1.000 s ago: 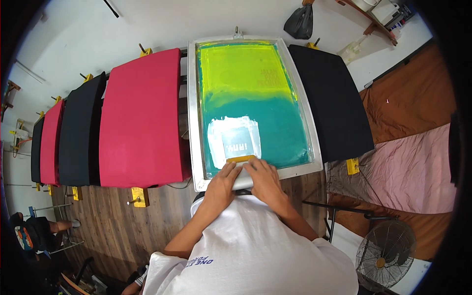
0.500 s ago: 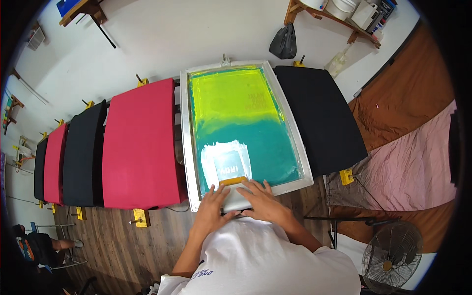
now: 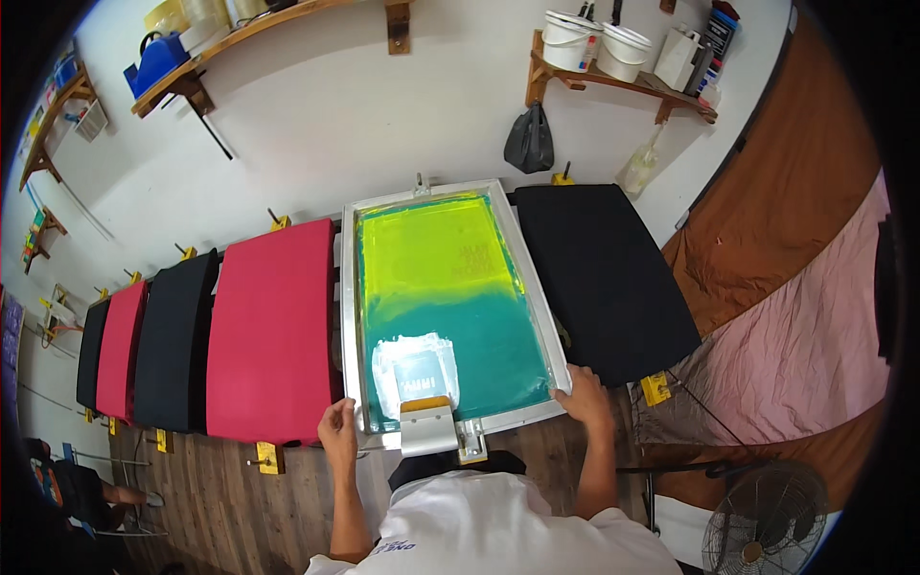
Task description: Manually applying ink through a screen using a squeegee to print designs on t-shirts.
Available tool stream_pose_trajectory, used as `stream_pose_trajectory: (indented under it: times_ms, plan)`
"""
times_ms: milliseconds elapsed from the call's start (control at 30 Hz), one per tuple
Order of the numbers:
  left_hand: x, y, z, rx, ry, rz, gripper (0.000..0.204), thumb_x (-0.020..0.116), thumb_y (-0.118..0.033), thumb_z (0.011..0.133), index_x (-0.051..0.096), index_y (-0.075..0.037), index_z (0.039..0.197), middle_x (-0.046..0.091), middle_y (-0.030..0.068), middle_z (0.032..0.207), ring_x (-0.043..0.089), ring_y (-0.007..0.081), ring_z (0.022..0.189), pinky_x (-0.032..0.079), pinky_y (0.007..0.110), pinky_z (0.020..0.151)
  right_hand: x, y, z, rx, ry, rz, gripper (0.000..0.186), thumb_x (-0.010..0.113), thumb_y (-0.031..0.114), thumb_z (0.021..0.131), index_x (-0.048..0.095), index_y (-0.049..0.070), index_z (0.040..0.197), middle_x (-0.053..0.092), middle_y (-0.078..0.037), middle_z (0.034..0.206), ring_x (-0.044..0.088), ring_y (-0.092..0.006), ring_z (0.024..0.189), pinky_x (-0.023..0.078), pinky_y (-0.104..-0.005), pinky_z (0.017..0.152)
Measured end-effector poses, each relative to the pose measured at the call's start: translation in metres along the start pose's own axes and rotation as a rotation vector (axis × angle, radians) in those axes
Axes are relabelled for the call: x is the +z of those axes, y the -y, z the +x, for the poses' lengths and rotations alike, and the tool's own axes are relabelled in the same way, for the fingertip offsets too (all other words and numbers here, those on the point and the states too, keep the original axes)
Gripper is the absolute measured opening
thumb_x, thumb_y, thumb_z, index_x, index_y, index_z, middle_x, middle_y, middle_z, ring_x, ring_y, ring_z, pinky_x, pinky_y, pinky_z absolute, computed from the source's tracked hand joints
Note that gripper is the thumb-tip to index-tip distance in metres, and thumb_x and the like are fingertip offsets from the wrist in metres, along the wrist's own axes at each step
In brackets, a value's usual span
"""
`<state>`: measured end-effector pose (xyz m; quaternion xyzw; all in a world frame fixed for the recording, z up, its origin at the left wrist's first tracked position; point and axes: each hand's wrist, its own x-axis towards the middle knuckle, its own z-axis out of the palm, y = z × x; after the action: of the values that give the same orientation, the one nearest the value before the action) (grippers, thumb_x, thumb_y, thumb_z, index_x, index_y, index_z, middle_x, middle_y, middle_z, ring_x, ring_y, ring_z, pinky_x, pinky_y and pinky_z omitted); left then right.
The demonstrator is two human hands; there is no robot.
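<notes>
while the hands (image 3: 339,431) (image 3: 587,398) stand apart, grip unclear, the framed screen (image 3: 479,335) lies between them.

I see both forearms (image 3: 596,470) reaching forward, well apart; the left hand (image 3: 337,428) has its fingers (image 3: 335,412) curled (their tips hard to make out). The right hand (image 3: 587,398) looks straighter; its thumb (image 3: 563,394) points inward.

Close above the frame's near edge (image 3: 517,418), the camera is looking down toward the wall (image 3: 316,125). Outer shapes are seemingly bending.
</notes>
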<state>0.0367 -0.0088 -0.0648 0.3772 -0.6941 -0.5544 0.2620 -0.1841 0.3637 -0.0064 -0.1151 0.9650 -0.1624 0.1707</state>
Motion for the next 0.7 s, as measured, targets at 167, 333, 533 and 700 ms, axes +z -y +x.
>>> stream_pose_trajectory:
  times_ms: [167, 333, 533, 700]
  plan:
    - [0.014, 0.034, 0.000, 0.005, -0.178, 0.063, 0.039, 0.063, -0.029, 0.098, 0.062, 0.005, 0.116, 0.067, 0.0119, 0.103, 0.062, 0.0181, 0.089, 0.050, 0.032, 0.084, 0.052, -0.027, 0.014, 0.106, -0.105, 0.189, 0.054, 0.065, 0.037, 0.091, 0.052, -0.002, 0.127, 0.057, -0.028, 0.123, 0.055, -0.0461, 0.115, 0.047, -0.0525, 0.095]
    - [0.017, 0.048, 0.001, 0.054, -0.308, 0.467, 0.052, 0.054, -0.040, 0.101, 0.056, 0.006, 0.124, 0.064, 0.0191, 0.098, 0.061, 0.0270, 0.087, 0.050, 0.039, 0.082, 0.072, -0.037, 0.027, 0.105, -0.225, 0.324, 0.044, 0.054, 0.038, 0.098, 0.053, -0.002, 0.115, 0.060, -0.029, 0.114, 0.058, -0.0481, 0.106, 0.048, -0.0548, 0.087]
    - [0.005, 0.052, 0.000, -0.108, 0.075, 0.511, 0.057, 0.042, -0.047, 0.103, 0.057, 0.008, 0.106, 0.062, 0.0304, 0.089, 0.062, 0.0438, 0.089, 0.047, 0.046, 0.080, 0.070, -0.032, 0.042, 0.104, -0.193, 0.294, 0.042, 0.045, 0.039, 0.103, 0.051, -0.002, 0.109, 0.063, -0.032, 0.101, 0.060, -0.0513, 0.097, 0.048, -0.0578, 0.081]
    - [0.010, 0.046, -0.007, -0.194, 0.018, 0.512, 0.068, 0.041, -0.057, 0.101, 0.055, 0.009, 0.094, 0.060, 0.0360, 0.089, 0.061, 0.0508, 0.089, 0.046, 0.051, 0.079, 0.056, -0.021, 0.043, 0.146, -0.140, 0.320, 0.044, 0.042, 0.041, 0.103, 0.049, -0.002, 0.107, 0.063, -0.035, 0.100, 0.060, -0.0540, 0.097, 0.047, -0.0596, 0.080]
